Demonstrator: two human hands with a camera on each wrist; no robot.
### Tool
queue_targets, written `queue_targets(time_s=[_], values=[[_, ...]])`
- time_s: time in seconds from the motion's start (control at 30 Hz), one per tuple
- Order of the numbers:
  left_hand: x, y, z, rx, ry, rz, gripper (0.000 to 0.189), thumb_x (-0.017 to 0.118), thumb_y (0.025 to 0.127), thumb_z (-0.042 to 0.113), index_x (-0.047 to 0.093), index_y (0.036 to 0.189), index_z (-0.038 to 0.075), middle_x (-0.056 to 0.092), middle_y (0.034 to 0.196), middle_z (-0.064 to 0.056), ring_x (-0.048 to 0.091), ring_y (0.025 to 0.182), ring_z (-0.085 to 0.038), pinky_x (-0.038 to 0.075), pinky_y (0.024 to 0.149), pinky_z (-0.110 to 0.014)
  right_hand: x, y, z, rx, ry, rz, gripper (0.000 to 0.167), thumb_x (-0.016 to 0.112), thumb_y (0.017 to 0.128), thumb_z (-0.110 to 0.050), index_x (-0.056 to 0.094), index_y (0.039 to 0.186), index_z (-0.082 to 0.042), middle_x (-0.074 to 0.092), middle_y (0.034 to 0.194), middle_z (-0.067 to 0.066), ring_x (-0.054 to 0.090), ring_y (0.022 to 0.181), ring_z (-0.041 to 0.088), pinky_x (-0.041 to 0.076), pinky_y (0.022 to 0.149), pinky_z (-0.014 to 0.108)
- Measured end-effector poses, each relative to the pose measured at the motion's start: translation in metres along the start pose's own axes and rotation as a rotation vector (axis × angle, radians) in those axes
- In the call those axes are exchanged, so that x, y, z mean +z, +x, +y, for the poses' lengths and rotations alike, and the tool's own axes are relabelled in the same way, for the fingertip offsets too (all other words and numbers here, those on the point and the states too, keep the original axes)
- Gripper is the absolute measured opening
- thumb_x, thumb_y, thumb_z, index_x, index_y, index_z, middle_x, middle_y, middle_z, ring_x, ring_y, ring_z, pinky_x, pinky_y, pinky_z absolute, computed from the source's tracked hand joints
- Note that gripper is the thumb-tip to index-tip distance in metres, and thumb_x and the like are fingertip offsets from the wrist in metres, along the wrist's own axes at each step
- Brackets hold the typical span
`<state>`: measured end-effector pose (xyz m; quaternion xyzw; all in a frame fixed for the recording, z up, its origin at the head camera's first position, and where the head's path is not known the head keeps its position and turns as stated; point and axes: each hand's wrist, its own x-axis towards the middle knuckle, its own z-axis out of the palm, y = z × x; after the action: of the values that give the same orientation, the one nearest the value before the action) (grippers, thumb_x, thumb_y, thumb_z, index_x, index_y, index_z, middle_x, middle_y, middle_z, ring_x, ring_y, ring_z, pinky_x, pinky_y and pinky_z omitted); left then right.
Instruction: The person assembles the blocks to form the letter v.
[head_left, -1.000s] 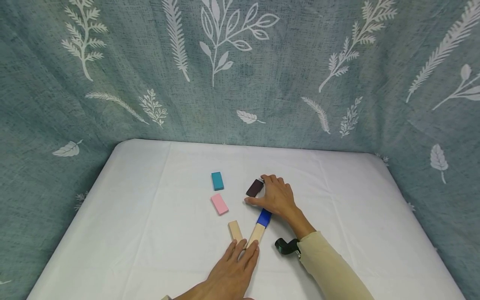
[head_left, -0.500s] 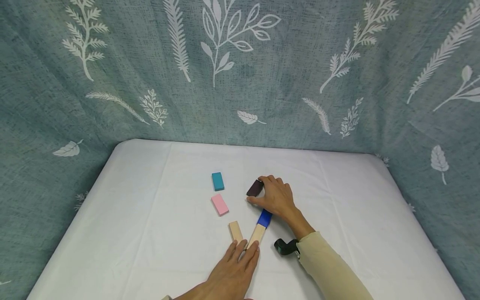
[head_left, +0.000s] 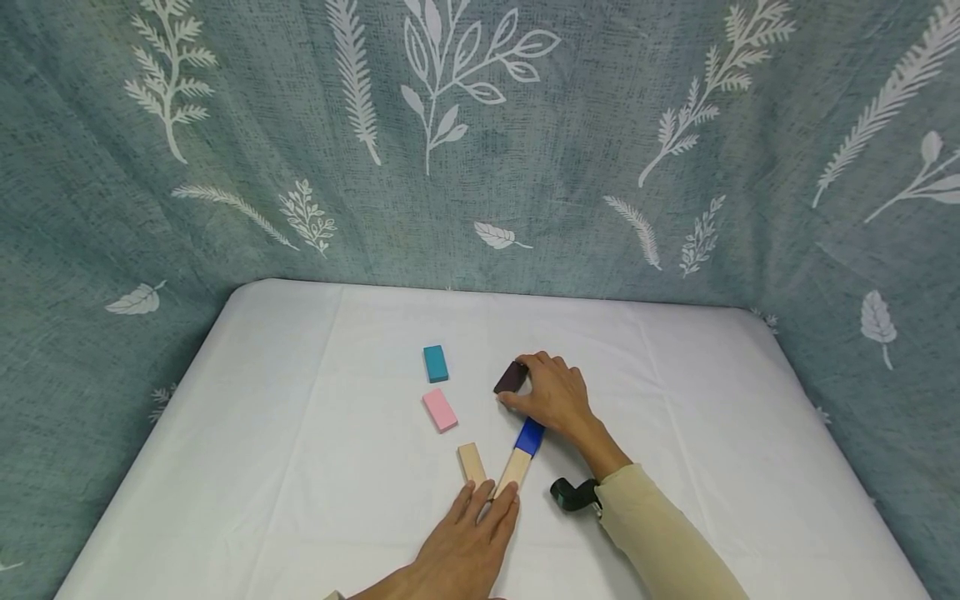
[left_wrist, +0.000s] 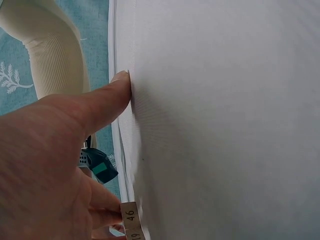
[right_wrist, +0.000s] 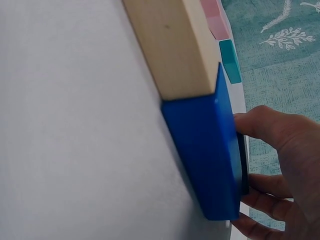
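Observation:
My right hand (head_left: 555, 398) reaches over the far end of the right row and pinches a dark brown block (head_left: 511, 377) between thumb and fingertips. Just below that hand lies a blue block (head_left: 529, 437), end to end with a plain wooden block (head_left: 514, 469). In the right wrist view the blue block (right_wrist: 200, 155) hides much of the dark one (right_wrist: 243, 160). My left hand (head_left: 468, 542) lies flat, fingers straight, its fingertips over the near ends of the right wooden block and a left wooden block (head_left: 472, 462). A numbered wooden end (left_wrist: 131, 220) shows by its fingers.
A pink block (head_left: 439, 410) lies beyond the left wooden block, with a teal block (head_left: 435, 363) farther back. All rest on a white-covered table (head_left: 337, 467). A green leaf-patterned curtain (head_left: 480, 192) hangs behind. A black wrist device (head_left: 573, 494) sits at the right sleeve.
My right thumb has moved slightly inward, closer against the dark block's near end. The left hand and the other blocks keep their places.

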<state>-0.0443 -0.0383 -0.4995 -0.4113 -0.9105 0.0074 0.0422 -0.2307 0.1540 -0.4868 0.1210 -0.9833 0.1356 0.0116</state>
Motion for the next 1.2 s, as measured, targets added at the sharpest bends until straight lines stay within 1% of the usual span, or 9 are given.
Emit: queue_targets(time_s=[0.2, 0.43, 0.73, 0.93, 1.2], values=[[-0.0007, 0.0002, -0.0003, -0.002, -0.017, -0.030, 0.112, 0.035, 0.084, 0.088, 0.038, 0.153, -0.001, 0.031, 0.161, -0.016, 0.034, 0.143, -0.036, 0.033, 0.114, -0.050, -0.0003, -0.0002, 0.0019, -0.023, 0.003, 0.011, 0.072, 0.077, 0.082, -0.057, 0.063, 0.136, -0.011, 0.064, 0.128, 0.012, 0.059, 0.114, 0.034, 0.046, 0.089, 0.054], [-0.0018, 0.0002, 0.0008, -0.006, -0.005, -0.054, 0.113, 0.034, 0.084, 0.089, 0.037, 0.154, 0.000, 0.029, 0.162, -0.015, 0.033, 0.145, -0.035, 0.031, 0.115, -0.049, -0.0007, -0.0018, 0.0044, -0.037, 0.034, 0.017, 0.070, 0.078, 0.082, -0.054, 0.064, 0.135, -0.011, 0.065, 0.127, 0.012, 0.060, 0.113, 0.035, 0.046, 0.089, 0.054], [-0.0037, 0.0022, 0.0014, -0.008, -0.036, -0.086, 0.114, 0.047, 0.081, 0.086, 0.036, 0.154, 0.000, 0.028, 0.162, -0.015, 0.032, 0.145, -0.036, 0.032, 0.115, -0.050, -0.0033, -0.0048, 0.0056, -0.030, 0.040, -0.007, 0.071, 0.077, 0.082, -0.054, 0.063, 0.136, -0.011, 0.064, 0.129, 0.012, 0.060, 0.114, 0.034, 0.046, 0.089, 0.053], [-0.0047, 0.0026, 0.0017, -0.011, -0.044, -0.108, 0.114, 0.050, 0.080, 0.085, 0.035, 0.155, 0.000, 0.027, 0.163, -0.015, 0.031, 0.145, -0.035, 0.031, 0.115, -0.050, -0.0049, -0.0065, 0.0060, -0.034, 0.039, -0.015, 0.070, 0.078, 0.083, -0.053, 0.063, 0.137, -0.011, 0.064, 0.129, 0.012, 0.060, 0.113, 0.033, 0.046, 0.089, 0.053], [-0.0050, 0.0024, 0.0022, -0.015, -0.037, -0.112, 0.111, 0.054, 0.081, 0.082, 0.035, 0.155, 0.001, 0.027, 0.163, -0.014, 0.031, 0.146, -0.035, 0.031, 0.115, -0.049, -0.0090, -0.0087, 0.0049, -0.036, 0.034, -0.035, 0.071, 0.078, 0.083, -0.053, 0.062, 0.137, -0.011, 0.064, 0.128, 0.011, 0.059, 0.114, 0.030, 0.045, 0.089, 0.051]])
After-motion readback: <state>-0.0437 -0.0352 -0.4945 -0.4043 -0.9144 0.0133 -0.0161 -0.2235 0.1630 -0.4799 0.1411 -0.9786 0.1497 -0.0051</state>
